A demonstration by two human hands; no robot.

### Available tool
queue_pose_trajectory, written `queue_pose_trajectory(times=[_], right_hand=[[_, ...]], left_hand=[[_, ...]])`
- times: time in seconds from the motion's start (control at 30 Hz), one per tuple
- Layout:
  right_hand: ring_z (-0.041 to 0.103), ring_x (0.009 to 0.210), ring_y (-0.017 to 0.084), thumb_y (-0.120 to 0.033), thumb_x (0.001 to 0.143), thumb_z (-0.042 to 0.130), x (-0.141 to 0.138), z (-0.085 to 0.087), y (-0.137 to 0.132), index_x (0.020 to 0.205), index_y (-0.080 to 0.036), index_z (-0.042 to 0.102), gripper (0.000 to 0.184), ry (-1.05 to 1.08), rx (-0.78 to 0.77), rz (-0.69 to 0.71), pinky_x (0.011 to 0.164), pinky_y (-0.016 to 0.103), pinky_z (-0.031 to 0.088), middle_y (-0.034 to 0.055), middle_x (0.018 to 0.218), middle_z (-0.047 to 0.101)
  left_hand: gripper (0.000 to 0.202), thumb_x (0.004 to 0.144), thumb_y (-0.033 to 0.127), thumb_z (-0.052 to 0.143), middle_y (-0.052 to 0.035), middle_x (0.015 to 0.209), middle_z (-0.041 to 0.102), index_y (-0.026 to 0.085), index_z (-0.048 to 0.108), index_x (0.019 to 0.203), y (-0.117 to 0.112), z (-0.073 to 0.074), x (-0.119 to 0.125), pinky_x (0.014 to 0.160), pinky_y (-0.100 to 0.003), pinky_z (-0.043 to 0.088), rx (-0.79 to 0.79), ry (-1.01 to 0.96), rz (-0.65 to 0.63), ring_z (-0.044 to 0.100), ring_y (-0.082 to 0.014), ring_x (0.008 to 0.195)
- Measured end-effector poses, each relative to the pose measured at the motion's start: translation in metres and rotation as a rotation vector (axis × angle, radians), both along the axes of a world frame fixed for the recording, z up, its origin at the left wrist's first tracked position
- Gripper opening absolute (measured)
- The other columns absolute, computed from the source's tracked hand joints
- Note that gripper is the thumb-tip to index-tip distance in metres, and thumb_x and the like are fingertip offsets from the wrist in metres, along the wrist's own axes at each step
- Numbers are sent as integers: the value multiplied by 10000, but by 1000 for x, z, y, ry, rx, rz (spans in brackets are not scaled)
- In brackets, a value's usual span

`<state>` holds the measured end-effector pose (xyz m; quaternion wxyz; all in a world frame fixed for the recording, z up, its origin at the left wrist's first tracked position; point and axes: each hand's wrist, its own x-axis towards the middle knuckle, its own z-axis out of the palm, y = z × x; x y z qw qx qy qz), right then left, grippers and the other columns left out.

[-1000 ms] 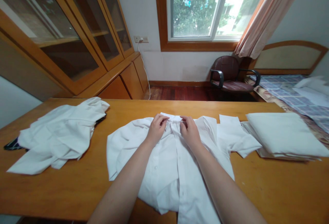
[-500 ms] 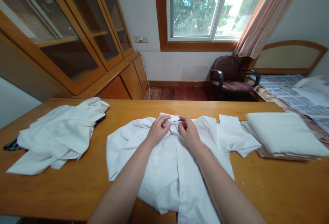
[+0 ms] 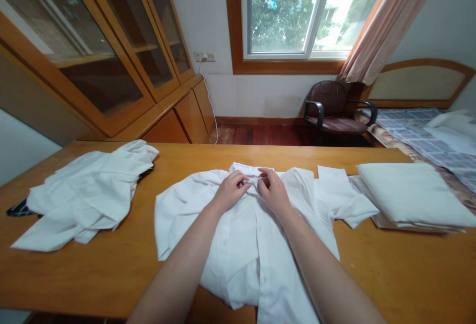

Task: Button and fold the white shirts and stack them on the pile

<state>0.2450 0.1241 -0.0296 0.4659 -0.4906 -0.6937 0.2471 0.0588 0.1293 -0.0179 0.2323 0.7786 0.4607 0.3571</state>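
A white button-up shirt (image 3: 238, 254) lies spread on the wooden table in front of me, collar at the far end, its lower front edges apart. My left hand (image 3: 232, 188) pinches the cloth just below the collar, on the left side of the front opening. Close beside it, my right hand (image 3: 272, 187) grips the other front edge between thumb and fingers. The small bit of fabric between my fingertips is partly hidden. Buttons run down the left front panel; the short right sleeve (image 3: 344, 195) stretches out to the right.
On the left of the table (image 3: 401, 274) a crumpled heap of white cloth (image 3: 92, 185) covers something dark. A folded white stack (image 3: 412, 192) lies at the right, touching or close to the sleeve. Beyond stand a cabinet (image 3: 148, 100), an office chair (image 3: 330, 105) and a bed (image 3: 427, 130).
My left hand has shifted slightly down and right, its fingers more curled. The collar shows more above my hands. My right hand has barely moved.
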Motion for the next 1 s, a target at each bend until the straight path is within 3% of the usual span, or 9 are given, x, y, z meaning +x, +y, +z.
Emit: queue_pose_trajectory(times=[0.33,0.47,0.63,0.73,0.87,0.93,1.0], right_hand=[[616,844,198,-236,890,486,2,3,-1,1170,-164,582,305,-86,-27,-134,792,323,488,76,985,654],[617,935,205,-255,962,433,6,6,-1,1079,-213,638,240,-257,1,-130,792,303,472,83,1045,648],[585,740,157,-284,993,442,8,11,-5,895,-231,669,253,-456,-8,-194,627,262,416,58,948,603],[543,678,143,-286,983,472,7,11,-6,832,-218,668,257,-490,13,-235,593,258,384,53,894,570],[529,710,171,-263,956,507,7,10,-5,729,-201,670,287,-487,39,-252,653,284,406,63,814,538],[529,762,199,-259,947,515,8,10,-4,700,-195,675,301,-469,44,-250,719,316,427,72,794,529],[525,822,223,-256,933,536,8,9,-3,689,-195,684,292,-431,68,-259,791,352,441,81,805,532]], left_hand=[[133,922,300,568,-11,834,584,202,627,854,-3,8,1,707,-273,443,36,16,67,548,-153,752],[227,971,322,469,-18,840,598,213,610,830,-1,6,-2,743,-283,448,102,89,202,577,-163,766],[205,953,274,471,-21,776,626,224,622,824,2,4,-7,692,-278,435,181,222,382,608,-184,749],[131,884,233,561,-14,737,644,238,649,981,2,3,-8,655,-286,426,176,252,491,615,-201,700],[412,818,205,626,-14,744,657,251,600,1227,2,3,-8,648,-305,433,118,252,583,617,-225,686],[393,818,208,628,-33,807,671,253,627,1208,3,2,-8,672,-313,446,107,256,574,623,-230,728],[251,827,229,628,-46,855,664,252,693,1069,3,1,-10,693,-313,455,116,269,553,624,-229,777]])
